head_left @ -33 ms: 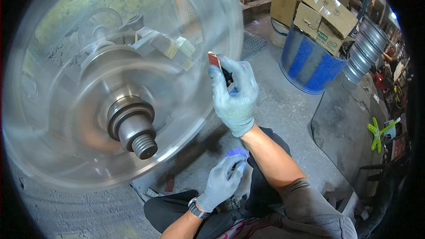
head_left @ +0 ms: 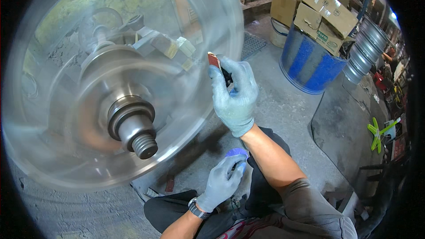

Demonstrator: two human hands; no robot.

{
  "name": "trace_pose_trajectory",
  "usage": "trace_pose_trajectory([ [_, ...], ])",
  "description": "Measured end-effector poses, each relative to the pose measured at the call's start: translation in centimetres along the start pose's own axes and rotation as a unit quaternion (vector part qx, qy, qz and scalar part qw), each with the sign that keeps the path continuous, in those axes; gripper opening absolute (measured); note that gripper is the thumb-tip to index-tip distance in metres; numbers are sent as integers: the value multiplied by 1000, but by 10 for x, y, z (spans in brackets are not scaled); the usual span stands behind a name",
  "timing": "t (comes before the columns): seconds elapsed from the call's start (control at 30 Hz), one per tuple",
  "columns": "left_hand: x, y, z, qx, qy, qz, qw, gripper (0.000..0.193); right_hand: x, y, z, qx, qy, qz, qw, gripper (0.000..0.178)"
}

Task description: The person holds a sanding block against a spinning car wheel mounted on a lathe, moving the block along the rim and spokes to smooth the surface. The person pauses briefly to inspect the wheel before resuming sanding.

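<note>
A large metal wheel [head_left: 223, 15], blurred by spinning, fills the left of the view, and scenery shows through it. At its middle a steel spindle [head_left: 135, 126] with a threaded end sticks out toward me. Beside the wheel's right edge my right hand [head_left: 238, 95], in a light grey-blue glove, is closed on a folded red-brown piece of sandpaper [head_left: 214, 59]. Something dark [head_left: 228, 78] shows between those fingers. Whether the sandpaper touches the wheel I cannot tell. Lower down, near my knee, my gloved left hand [head_left: 220, 185] is closed on a purple disc [head_left: 237, 152], partly hidden by the fingers.
Behind the wheel stands a machine part with a block-like tool holder [head_left: 155, 42]. At the right back, cardboard boxes [head_left: 330, 11] top a blue-striped drum [head_left: 305, 64], beside stacked metal rims [head_left: 365, 48]. A green star-shaped base [head_left: 376, 133] lies farther right. A reddish-brown scrap [head_left: 170, 183] lies below the wheel.
</note>
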State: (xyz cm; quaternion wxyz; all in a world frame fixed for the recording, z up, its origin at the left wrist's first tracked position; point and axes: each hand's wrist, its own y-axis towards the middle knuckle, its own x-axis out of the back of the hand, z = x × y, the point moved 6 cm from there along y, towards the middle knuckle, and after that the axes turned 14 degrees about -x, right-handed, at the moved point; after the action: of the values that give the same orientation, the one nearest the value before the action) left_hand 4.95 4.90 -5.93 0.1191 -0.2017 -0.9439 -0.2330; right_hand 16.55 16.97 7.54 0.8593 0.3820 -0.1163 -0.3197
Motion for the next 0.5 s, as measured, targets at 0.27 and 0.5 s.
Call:
trace_pose_trajectory([
  [0.27,1,1,-3,16,-13,6,1000,23,-4,-5,-2,1,12,8,1000,28],
  [0.5,0,1,0,38,-19,9,999,23,-4,-5,3,3,8,28,1000,29],
])
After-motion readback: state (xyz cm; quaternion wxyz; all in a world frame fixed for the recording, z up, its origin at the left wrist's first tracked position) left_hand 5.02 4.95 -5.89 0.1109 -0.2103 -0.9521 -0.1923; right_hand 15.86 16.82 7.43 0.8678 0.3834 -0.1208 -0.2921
